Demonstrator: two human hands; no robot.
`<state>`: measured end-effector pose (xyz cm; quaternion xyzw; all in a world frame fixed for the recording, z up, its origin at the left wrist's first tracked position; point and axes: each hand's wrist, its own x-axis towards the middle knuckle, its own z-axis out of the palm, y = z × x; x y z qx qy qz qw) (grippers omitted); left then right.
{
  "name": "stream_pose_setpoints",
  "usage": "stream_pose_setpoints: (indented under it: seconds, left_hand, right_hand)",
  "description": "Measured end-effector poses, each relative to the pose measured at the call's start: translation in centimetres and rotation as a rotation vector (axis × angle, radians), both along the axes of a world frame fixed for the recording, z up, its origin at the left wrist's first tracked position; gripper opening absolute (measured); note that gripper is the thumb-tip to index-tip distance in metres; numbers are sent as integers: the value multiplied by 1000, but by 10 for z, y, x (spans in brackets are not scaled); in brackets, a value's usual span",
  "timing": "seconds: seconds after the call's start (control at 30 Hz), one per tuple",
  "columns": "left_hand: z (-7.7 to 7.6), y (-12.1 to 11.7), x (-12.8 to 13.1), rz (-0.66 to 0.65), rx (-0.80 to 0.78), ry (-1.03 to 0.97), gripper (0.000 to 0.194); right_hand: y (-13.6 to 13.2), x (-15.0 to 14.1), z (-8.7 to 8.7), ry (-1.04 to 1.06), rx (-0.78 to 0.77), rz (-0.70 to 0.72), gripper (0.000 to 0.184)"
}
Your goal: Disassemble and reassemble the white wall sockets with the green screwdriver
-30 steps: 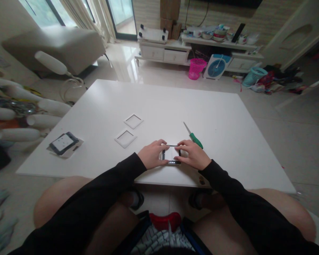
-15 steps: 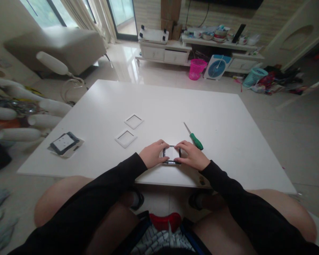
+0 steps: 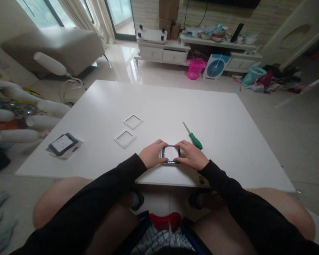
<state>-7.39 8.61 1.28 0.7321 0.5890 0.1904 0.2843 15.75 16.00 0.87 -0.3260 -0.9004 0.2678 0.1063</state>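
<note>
Near the table's front edge, my left hand (image 3: 153,154) and my right hand (image 3: 192,154) hold a wall switch (image 3: 171,153) between them. It has a white two-part face inside a dark frame. Each hand grips one side, fingers at the far edge and thumb at the near edge. Just beyond my right hand lies a screwdriver (image 3: 193,137) with a green handle, its tip pointing away from me. To the left of my left hand rest two square white frames, a nearer frame (image 3: 117,141) and a farther frame (image 3: 140,123). The underside of the switch is hidden.
On the left of the white table (image 3: 164,102), a white socket plate with a dark surround (image 3: 63,144) lies on a light sheet. Past the table stand a pink basket (image 3: 195,69), a blue fan (image 3: 216,67) and a cluttered low cabinet (image 3: 172,56). White cylinders (image 3: 18,135) crowd the left.
</note>
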Motion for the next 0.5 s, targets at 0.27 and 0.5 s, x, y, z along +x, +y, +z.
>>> stream_pose_setpoints:
  seconds: [0.27,0.5]
  left_hand:
    - [-1,0,0,-9,-34,-9,47]
    - [1,-2,-1,-21,-36,49,47]
  right_hand:
    - [0,1,-3,24,-33,19,42]
    - [-6,0,-10,50,-3,104,83]
